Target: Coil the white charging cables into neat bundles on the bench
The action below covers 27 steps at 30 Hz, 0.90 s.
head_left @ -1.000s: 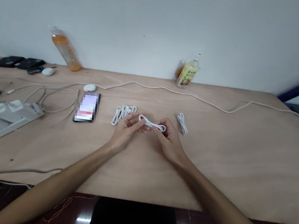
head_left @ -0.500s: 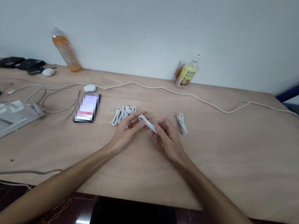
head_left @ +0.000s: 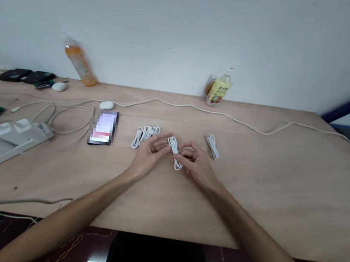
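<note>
A coiled white cable [head_left: 173, 144] is held over the table between my two hands, tilted with its lower loop toward me. My right hand [head_left: 196, 165] pinches it around the middle between thumb and fingers. At the upper left side of the coil, my left hand [head_left: 150, 153] has its thumb and fingertips closed against it. Just beyond my left hand lie several coiled white cables [head_left: 145, 133], side by side and partly covered by the fingers. Another coiled white cable [head_left: 213, 147] lies alone to the right, a short way past my right hand.
A phone [head_left: 104, 127] and a white earbud case [head_left: 106, 105] are on the left. Farther left is a power strip [head_left: 15, 144] with plugs and loose cords. An orange bottle [head_left: 80, 65] and a yellow bottle [head_left: 219, 90] stand by the wall. A long white cord [head_left: 191, 106] crosses the back.
The held cable has turned from nearly level to a steeper tilt, its lower loop now showing below my right thumb. Both hands have stayed almost in place.
</note>
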### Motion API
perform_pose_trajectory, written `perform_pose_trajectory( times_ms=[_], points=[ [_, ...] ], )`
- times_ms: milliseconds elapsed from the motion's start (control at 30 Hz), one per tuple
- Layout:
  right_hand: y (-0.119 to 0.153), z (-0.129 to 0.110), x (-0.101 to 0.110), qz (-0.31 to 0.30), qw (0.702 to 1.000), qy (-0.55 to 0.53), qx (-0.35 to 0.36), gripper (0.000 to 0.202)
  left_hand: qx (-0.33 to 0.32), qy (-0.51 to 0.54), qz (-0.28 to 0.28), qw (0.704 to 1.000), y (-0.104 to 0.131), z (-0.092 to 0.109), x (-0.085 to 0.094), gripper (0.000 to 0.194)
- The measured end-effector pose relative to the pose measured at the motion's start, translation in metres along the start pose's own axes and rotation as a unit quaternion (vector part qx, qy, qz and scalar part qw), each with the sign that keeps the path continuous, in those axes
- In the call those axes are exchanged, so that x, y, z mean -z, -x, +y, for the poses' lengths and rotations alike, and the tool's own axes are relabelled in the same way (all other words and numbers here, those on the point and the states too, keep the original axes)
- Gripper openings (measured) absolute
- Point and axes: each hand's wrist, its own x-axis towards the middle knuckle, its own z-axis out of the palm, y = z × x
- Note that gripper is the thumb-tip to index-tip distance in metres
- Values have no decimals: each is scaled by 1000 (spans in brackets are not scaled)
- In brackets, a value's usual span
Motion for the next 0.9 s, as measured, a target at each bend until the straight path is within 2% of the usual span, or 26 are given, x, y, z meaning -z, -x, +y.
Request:
perform_pose_trajectory(
  times_ms=[267,400,500,700,800,900],
  points=[
    [3,-3,-2,-38,999,5,4,44,11,-24,-11,1000,2,4,-4,49],
    [3,-3,-3,-51,998,31,22,43,11,-43,14,999,1,6,-5,48],
    [3,-3,-2,-21,999,31,37,43,3,-45,28,999,0,6,-6,46],
    [-1,-3,1,110,993,6,48,40,25,-50,19,998,1,8,-6,40],
    [-2,-3,1,121,991,-36,44,40,55,-63,-22,996,4,9,-8,40],
    [-2,-4,-1,107,992,-67,21,43,81,-53,-51,994,5,7,-9,43]
  ],
)
